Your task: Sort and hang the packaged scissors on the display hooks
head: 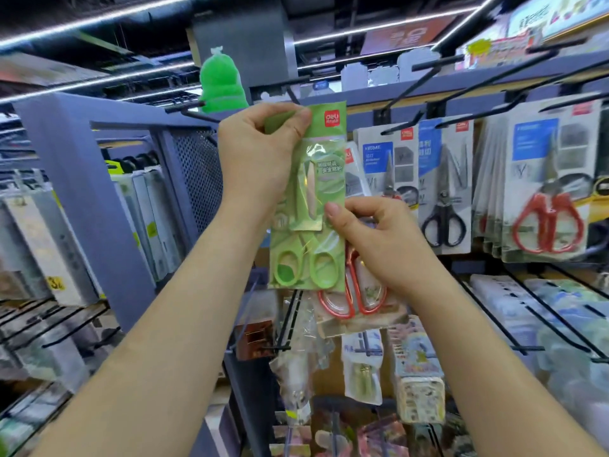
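Two bare forearms rise from the lower corners of the frame and meet at its centre. The left hand, wrist bent back, grips the top corner of a green card-and-plastic pack of green-handled scissors, thumb across the front and fingers curled behind. The pack is held upright at centre, in front of the rack, its scissor handles pointing to 6 o'clock. The right hand, at 4 o'clock from the left, pinches the pack's right edge: thumb tip on the front, fingers curled behind. A clear pack of red-handled scissors on beige card juts from under that palm toward 6 o'clock, lying behind the green pack. Beyond, at 1 o'clock, black wire display hooks slant out from a blue-grey rail. Below them hang a carded pack of black-handled scissors and, toward 3 o'clock, a thick row of carded packs of red-handled scissors. A fuzzy bright-green object sits at 11 o'clock.
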Demonstrator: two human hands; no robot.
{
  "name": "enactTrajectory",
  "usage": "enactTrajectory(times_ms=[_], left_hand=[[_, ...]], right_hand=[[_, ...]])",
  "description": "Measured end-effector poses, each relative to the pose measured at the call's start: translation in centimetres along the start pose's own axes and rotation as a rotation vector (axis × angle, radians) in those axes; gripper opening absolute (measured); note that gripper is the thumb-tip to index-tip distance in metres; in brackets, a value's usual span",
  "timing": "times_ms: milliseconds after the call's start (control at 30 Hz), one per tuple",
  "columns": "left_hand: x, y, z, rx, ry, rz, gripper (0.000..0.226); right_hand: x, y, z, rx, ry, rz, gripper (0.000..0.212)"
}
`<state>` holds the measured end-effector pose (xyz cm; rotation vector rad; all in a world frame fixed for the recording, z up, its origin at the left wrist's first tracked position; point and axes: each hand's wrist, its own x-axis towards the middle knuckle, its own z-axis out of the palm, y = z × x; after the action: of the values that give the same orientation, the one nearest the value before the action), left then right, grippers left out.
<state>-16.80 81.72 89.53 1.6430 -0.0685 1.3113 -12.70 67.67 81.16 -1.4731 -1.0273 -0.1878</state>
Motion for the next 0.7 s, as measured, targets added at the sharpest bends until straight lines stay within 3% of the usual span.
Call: enactTrajectory(times_ms=[433,567,700], left_hand=[[1.1,0.3,-0.9,-0.269,-0.140,-0.490,0.010],[-0.3,-1.1,-1.0,-0.077,-0.084,-0.305,0.026],[-4.4,-2.9,-2.3,0.029,-0.179,-0.213,0.050]], right_hand=[[0.6,0.3,-0.2,0.139,-0.089,0.096,0.057],[1.0,1.1,0.3,0.080,-0.030,0.124,0.055],[1.6,1.7,0.4,-0.120,0.067,0.181,0.049]])
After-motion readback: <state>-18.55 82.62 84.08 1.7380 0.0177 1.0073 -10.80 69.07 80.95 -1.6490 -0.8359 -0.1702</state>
